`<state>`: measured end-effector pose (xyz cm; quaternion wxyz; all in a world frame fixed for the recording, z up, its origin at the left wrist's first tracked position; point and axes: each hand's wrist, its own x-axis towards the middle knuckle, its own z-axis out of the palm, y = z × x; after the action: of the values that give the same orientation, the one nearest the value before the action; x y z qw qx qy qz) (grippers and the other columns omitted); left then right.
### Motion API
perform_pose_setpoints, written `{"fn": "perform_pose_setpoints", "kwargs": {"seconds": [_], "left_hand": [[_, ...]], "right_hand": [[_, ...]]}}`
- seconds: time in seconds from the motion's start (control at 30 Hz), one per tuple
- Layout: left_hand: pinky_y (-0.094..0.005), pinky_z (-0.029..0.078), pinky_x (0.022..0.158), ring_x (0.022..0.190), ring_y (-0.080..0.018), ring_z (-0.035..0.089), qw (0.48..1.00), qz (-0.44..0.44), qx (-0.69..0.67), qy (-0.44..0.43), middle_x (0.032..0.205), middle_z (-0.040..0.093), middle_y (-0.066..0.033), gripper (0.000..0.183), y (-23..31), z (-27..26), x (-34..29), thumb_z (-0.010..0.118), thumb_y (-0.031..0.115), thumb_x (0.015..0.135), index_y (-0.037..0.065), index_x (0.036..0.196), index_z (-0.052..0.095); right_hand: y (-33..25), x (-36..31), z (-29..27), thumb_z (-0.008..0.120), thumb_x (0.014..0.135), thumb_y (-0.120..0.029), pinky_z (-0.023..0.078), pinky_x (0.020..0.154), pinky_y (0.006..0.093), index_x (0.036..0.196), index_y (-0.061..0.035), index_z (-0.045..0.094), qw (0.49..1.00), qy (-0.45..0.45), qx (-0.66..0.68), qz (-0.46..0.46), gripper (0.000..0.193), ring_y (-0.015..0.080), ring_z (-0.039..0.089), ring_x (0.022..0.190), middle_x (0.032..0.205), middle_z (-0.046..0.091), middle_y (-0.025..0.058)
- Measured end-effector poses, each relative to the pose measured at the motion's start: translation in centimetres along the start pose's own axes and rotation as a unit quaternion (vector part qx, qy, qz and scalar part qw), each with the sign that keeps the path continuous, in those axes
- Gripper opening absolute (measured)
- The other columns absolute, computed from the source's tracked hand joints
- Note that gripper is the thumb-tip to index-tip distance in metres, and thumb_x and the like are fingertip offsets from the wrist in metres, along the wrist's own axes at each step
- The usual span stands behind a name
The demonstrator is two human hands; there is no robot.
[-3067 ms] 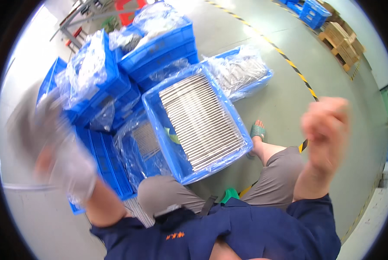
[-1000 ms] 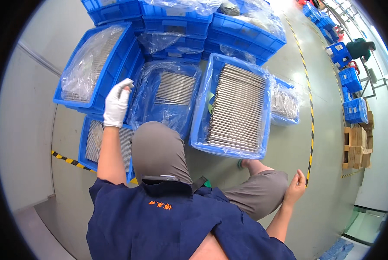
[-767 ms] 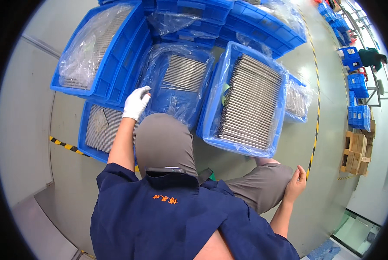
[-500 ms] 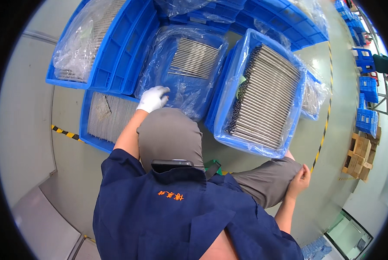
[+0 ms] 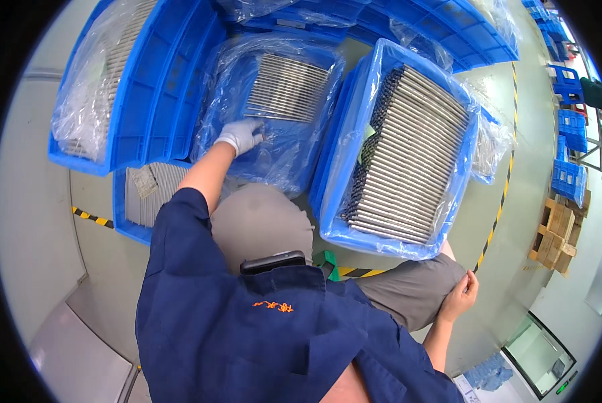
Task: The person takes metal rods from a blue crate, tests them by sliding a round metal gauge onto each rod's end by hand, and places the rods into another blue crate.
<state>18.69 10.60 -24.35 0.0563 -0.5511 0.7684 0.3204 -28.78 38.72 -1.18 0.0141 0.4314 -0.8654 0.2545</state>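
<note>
My left hand [image 5: 242, 137], in a white glove, hovers over or touches the clear plastic lining of a blue crate [image 5: 284, 158]. Its fingers point right, loosely bent and apart, with nothing seen in them. Just beyond the fingertips lies a flat row of thin metal rods [image 5: 289, 87] in that crate. My bare right hand [image 5: 456, 300] rests by my right knee [image 5: 422, 285], fingers loose and holding nothing that shows. Between the hands stands a fuller crate [image 5: 381, 243], stacked on others, packed with dark-ended metal rods [image 5: 408, 154].
At the left, stacked blue crates [image 5: 160, 94] hold plastic-covered rods; a lower crate [image 5: 129, 228] with rods sits below them. More blue crates [image 5: 442, 33] line the back. Yellow-black tape [image 5: 502, 201] marks the floor. Wooden pallets [image 5: 554, 235] stand far right.
My left hand has moved forward from near my left knee to the rods' near edge. My view has shifted slightly. The right hand stays by the knee.
</note>
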Motion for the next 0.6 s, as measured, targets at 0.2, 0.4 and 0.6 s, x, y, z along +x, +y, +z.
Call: {"fn": "perform_pose_setpoints", "kwargs": {"seconds": [0.2,0.4,0.6], "left_hand": [[-0.0404,0.031,0.096,0.124,-0.0261,0.029,0.97,-0.011,0.241,0.027,0.133,0.032,-0.0068,0.068,-0.4,0.3,6.0,0.063,0.019,0.068,0.015,0.129,0.034],[-0.0395,0.038,0.087,0.112,-0.0264,0.041,0.973,-0.044,0.22,0.052,0.125,0.04,-0.0069,0.052,-0.7,1.9,9.4,0.052,0.008,0.073,0.015,0.123,0.039],[-0.0393,0.042,0.078,0.1,-0.0233,0.05,0.962,-0.086,0.256,0.034,0.106,0.05,-0.0069,0.031,-0.7,2.7,10.5,0.052,0.012,0.075,0.013,0.106,0.05]], "right_hand": [[0.3,-0.3,-0.5,0.049,0.084,-0.006,0.043,0.071,0.0261,0.095,0.0027,0.056,0.999,-0.017,-0.035,0.034,0.015,0.0152,0.053,0.077,0.086,0.058,0.0086],[0.1,-0.2,-0.7,0.049,0.084,-0.006,0.043,0.07,0.0262,0.094,0.0022,0.057,0.997,-0.012,-0.06,0.055,0.015,0.0153,0.053,0.076,0.086,0.058,0.0081],[-1.1,0.6,0.1,0.05,0.084,-0.006,0.043,0.068,0.025,0.094,0.0011,0.057,0.996,-0.023,-0.072,0.044,0.014,0.0134,0.053,0.073,0.083,0.058,0.0068]]}}
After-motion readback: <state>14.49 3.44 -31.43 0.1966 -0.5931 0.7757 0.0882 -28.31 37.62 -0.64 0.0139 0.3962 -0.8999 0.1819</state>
